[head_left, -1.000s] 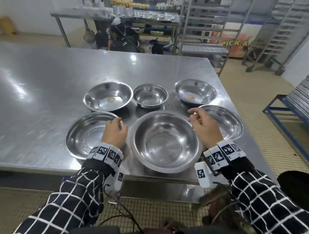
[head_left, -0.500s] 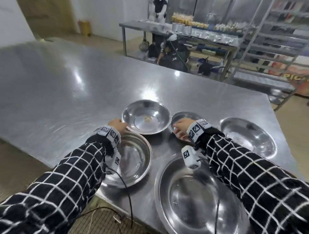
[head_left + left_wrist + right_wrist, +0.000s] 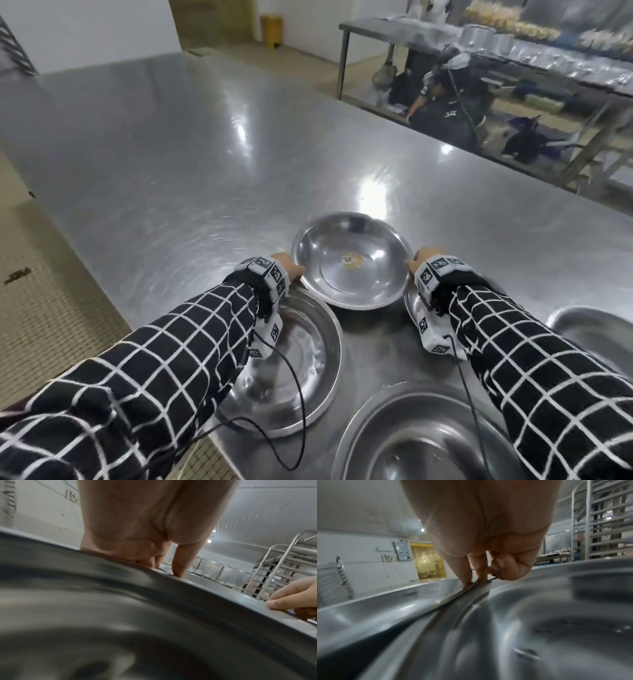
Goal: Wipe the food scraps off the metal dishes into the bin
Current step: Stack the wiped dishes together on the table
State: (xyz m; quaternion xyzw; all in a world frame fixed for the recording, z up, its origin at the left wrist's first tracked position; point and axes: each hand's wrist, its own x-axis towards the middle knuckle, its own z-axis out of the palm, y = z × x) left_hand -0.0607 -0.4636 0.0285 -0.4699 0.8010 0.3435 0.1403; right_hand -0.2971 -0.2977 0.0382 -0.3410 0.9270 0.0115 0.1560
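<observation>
Scrap-bearing bowl [image 3: 352, 260] sat on the desk [image 3: 205, 164] dead centre between both hands, left hand [image 3: 289, 269] pinching its left rim, right hand [image 3: 423, 257] pinching the right, equally near; bin not in view.

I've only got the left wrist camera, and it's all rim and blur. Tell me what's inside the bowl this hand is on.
Observer: The head view shows one small yellowish food scrap at the bottom of that metal bowl.
Operator: Describe the right hand's grip. I see only fingertips.
Observer: In the right wrist view the right hand pinches the rim, its fingers and curled thumb meeting on the edge.
Operator: Report what lies under my wrist.
Observer: The left hand reaches across a second, wider metal dish, which sits at the near edge of the steel table.
</observation>
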